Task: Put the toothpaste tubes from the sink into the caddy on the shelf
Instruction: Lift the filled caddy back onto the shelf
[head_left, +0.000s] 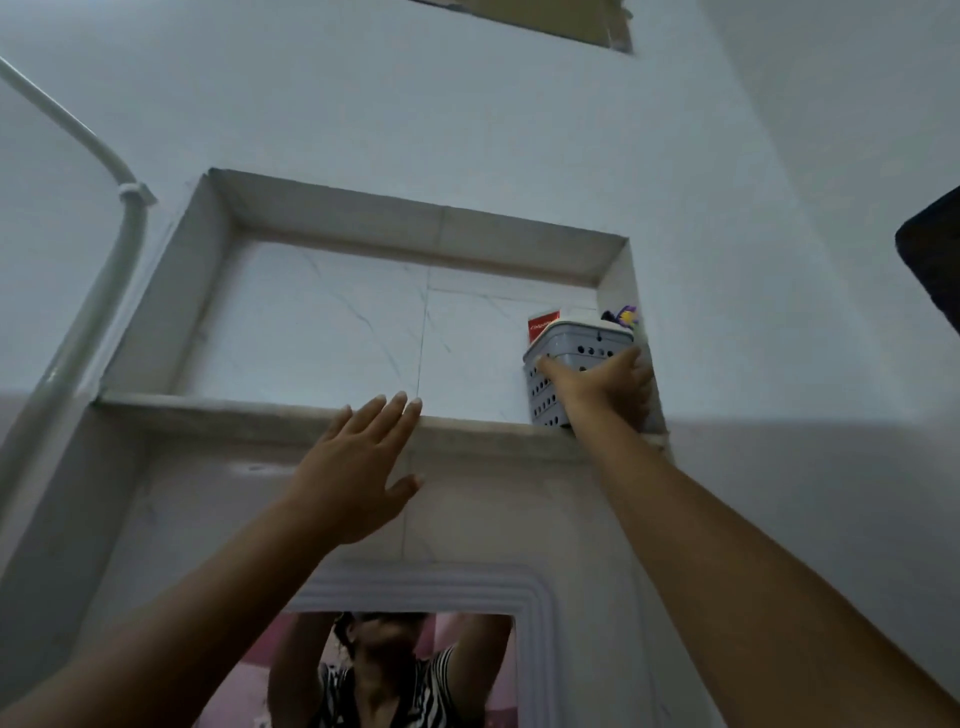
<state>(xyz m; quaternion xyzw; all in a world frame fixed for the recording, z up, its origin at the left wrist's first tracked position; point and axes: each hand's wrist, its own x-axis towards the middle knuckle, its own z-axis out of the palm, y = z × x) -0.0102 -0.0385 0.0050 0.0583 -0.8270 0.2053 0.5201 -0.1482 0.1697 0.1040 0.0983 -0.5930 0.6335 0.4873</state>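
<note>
Mirror (410, 670) at bottom edge is reflecting a person's raised arms. Left hand (358, 467) is hovering flat just below the shelf (260, 410) ledge, fingers (397, 408) spread, holding nothing. Right hand (597, 387) is reaching higher, fingers wrapping the grey perforated caddy (571, 345), which is sitting in the shelf's right corner. Red toothpaste tube (543, 326) is sticking up out of the caddy's back left.
</note>
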